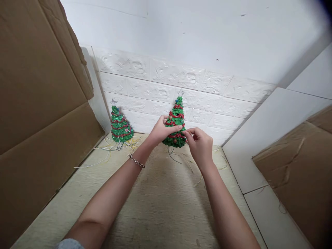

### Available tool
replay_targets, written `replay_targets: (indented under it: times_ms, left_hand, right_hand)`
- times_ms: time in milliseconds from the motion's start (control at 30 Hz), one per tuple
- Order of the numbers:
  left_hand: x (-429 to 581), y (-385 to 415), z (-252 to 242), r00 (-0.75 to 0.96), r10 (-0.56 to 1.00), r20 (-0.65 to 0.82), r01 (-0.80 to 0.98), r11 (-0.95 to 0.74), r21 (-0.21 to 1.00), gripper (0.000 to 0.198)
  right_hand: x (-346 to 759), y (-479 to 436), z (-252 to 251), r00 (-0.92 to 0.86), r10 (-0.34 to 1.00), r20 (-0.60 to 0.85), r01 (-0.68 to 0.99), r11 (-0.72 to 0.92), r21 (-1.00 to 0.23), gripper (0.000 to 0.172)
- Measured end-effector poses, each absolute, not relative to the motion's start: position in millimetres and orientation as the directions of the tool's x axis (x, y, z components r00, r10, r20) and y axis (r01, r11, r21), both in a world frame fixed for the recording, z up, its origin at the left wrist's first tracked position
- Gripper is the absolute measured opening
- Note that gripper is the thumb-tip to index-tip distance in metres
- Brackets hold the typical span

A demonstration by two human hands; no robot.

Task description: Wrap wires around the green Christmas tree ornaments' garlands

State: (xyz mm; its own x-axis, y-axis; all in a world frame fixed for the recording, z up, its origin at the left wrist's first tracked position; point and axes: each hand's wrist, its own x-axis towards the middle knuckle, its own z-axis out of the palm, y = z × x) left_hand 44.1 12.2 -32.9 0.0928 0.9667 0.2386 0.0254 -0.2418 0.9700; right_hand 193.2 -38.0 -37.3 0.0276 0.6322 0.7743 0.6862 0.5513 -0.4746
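A small green Christmas tree (pixel 178 112) with red garlands, small ornaments and a clear star on top is held upright at the centre. My left hand (pixel 163 130) grips it from the left, the thumb lying across its front. At its lower right edge, the fingertips of my right hand (pixel 201 143) are pinched together, touching the branches; what they hold is too small to make out. Thin dark wires (pixel 171 153) come out below the tree.
A second, similar tree (pixel 120 126) stands at the left among white and yellow wires (pixel 103 152). Cardboard (pixel 46 86) rises at the left, more cardboard (pixel 298 173) at the right. A white brick-pattern wall (pixel 145 93) closes the back of the wooden surface (pixel 155 200).
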Motion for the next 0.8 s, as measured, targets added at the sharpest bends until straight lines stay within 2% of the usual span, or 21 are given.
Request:
replay_targets:
  times_ms: [100,200,333,433,600,700,800]
  left_hand:
    - [45.8,9.6,-30.5,0.114,0.965,0.236,0.03,-0.241,0.97,0.059]
    - [43.7,10.5,-29.7,0.102,0.968,0.229,0.022,-0.232,0.972,0.058]
    - [37.4,13.3,-28.9,0.058,0.973,0.223,0.029,-0.225,0.974,0.059]
    - [35.7,13.8,-28.2,0.07,0.971,0.228,0.01,-0.229,0.973,0.059]
    - [39.2,12.6,-29.0,0.098,0.971,0.219,0.004,-0.221,0.975,0.059]
    - [42.7,10.0,-28.3,0.114,0.97,0.213,0.0,-0.214,0.977,0.058]
    - [45.4,6.4,-25.7,0.141,0.968,0.207,-0.03,-0.205,0.978,0.058]
  right_hand:
    - [191.4,-34.4,-42.3,-0.001,0.661,0.751,0.701,0.536,-0.471,0.019]
    - [192.7,-33.4,-42.7,-0.121,0.688,0.716,0.648,0.601,-0.468,0.018]
    - [195.0,-34.0,-40.5,-0.231,0.697,0.679,0.548,0.67,-0.501,0.03]
    - [193.0,-33.8,-41.3,-0.177,0.682,0.71,0.536,0.671,-0.511,0.023]
    - [191.0,-33.3,-42.2,0.015,0.671,0.741,0.48,0.645,-0.594,0.01]
    - [194.0,-31.6,-43.5,0.014,0.598,0.802,0.54,0.67,-0.509,0.014]
    - [197.6,-28.2,-48.7,-0.098,0.485,0.869,0.674,0.675,-0.3,0.015]
